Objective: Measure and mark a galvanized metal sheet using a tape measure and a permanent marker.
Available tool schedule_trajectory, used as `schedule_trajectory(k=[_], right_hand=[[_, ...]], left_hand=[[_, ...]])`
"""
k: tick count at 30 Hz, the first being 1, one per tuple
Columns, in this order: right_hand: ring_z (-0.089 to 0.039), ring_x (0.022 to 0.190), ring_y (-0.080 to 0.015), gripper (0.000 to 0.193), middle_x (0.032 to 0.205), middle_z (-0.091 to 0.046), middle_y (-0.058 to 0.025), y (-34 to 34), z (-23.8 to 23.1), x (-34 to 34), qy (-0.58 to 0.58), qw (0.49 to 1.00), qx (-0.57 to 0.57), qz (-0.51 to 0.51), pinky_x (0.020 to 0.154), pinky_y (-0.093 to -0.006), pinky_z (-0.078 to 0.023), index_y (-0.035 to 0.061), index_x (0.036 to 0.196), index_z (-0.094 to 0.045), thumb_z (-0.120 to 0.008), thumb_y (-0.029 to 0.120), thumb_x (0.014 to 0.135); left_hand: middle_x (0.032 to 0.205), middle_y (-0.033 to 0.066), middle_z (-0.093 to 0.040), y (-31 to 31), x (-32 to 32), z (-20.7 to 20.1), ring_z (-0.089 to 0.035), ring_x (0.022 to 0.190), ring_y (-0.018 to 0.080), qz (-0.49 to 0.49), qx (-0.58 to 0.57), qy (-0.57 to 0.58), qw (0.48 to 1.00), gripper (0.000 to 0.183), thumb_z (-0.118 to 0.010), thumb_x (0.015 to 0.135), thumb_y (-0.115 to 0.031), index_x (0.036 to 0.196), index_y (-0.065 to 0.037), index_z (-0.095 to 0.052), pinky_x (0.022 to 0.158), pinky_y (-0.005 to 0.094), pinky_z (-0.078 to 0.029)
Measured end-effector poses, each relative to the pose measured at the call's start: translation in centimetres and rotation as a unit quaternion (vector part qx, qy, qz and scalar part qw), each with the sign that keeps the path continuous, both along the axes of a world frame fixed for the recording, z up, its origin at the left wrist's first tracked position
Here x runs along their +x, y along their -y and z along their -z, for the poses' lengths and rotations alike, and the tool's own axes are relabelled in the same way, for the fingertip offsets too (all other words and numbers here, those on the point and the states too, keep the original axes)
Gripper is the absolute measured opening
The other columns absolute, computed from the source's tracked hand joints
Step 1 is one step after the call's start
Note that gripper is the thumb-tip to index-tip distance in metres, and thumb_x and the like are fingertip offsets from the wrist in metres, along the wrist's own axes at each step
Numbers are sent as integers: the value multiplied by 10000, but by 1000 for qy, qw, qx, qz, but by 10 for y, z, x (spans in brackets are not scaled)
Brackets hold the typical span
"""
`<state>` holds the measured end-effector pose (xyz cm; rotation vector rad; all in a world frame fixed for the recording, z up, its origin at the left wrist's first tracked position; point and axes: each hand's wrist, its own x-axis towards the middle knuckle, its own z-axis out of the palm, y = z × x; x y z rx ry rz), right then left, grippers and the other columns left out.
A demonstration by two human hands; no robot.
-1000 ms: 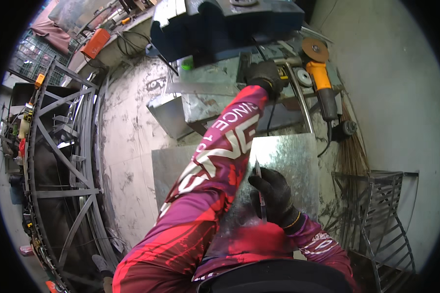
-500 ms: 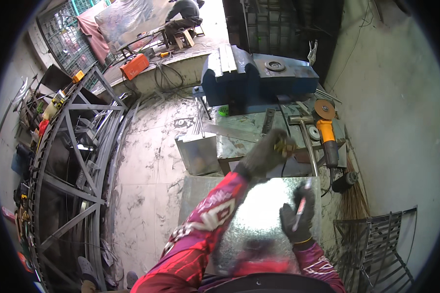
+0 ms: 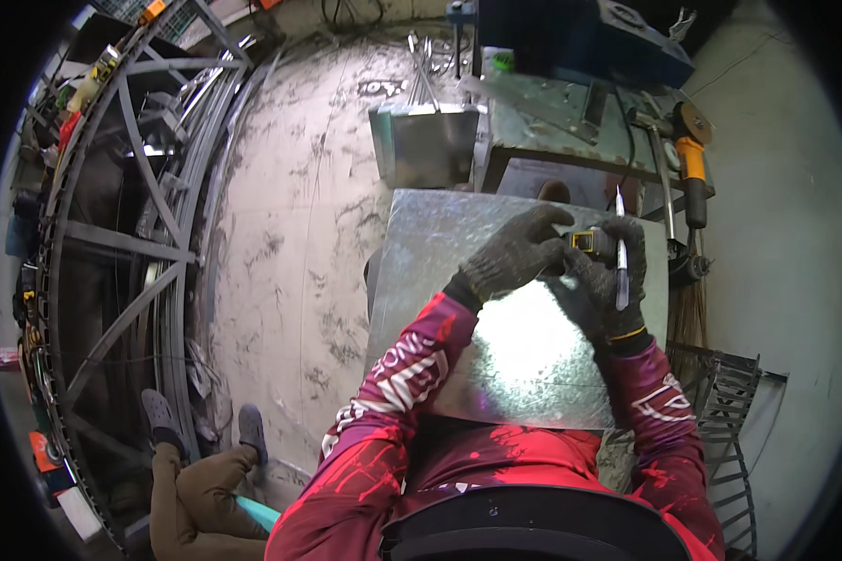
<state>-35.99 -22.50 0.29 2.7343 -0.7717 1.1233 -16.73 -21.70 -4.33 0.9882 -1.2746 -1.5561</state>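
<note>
A silver sheet-metal panel (image 3: 430, 234) lies in front of me, with a bright glare near its middle. Both my hands wear dark grey knit gloves and meet above its far right part. A small black and yellow tape measure (image 3: 585, 242) is between them. My left hand (image 3: 515, 251) grips at its left side, fingers curled, the contact partly hidden. My right hand (image 3: 610, 285) closes around the tape measure's right side. It also holds a white and grey marker pen (image 3: 621, 257), upright along the fingers.
Beyond the panel stands a metal worktable (image 3: 533, 126) bearing a hammer (image 3: 662, 168) and an orange angle grinder (image 3: 691, 164). A metal box (image 3: 426, 145) stands left of it. A steel rack (image 3: 126, 243) lines the left. At lower left are another person's legs (image 3: 210, 486).
My view has tilted down toward the panel. My left hand has come back from over the worktable with the tape measure and met my right hand, which still holds the marker pen.
</note>
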Motion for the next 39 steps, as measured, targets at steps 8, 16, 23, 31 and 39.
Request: schedule_trajectory(k=[8, 16, 23, 31, 39], right_hand=[[-617, 942, -162, 554, 1064, -602, -48, 25, 33, 5, 334, 897, 289, 6, 830, -303, -545, 55, 1190, -562, -902, 13, 755], [-736, 913, -226, 51, 1005, -729, -102, 9, 52, -150, 559, 702, 354, 263, 884, -381, -621, 2, 967, -672, -710, 0, 932], [-714, 855, -201, 62, 915, -730, -72, 24, 103, -222, 596, 653, 442, 154, 786, -362, -605, 41, 933, -701, -742, 86, 920], [-713, 931, -239, 447, 1053, -688, -114, 7, 78, -175, 559, 709, 408, 136, 800, -392, -650, 90, 1249, -525, -765, 20, 879], [-715, 936, -235, 395, 1052, -691, -120, 10, 81, -174, 549, 712, 400, 178, 779, -414, -651, 75, 1217, -555, -760, 28, 883]], left_hand=[[1058, 112, -712, 18, 75, 52, -691, 983, 207, -259, -204, 165, 930, 311, -715, 927, -111, 1207, 1, -642, 817, 332, -554], [984, 55, -677, 0, 194, 88, -611, 928, 164, -362, -17, 193, 912, 281, -620, 1005, -240, 1125, 6, -683, 863, 311, -499], [1129, 165, -720, -59, 128, 80, -668, 1052, 226, -405, -1, 189, 895, 387, -633, 910, -115, 1254, 63, -641, 938, 333, -524], [1150, 191, -723, -21, 165, 16, -707, 1032, 296, -86, 59, 441, 892, 596, -697, 920, -388, 1397, -48, -585, 926, 363, -540], [1046, 48, -742, 72, 170, 43, -674, 854, 138, -2, 12, 316, 949, 364, -723, 940, -163, 1284, -50, -693, 822, 286, -565]])
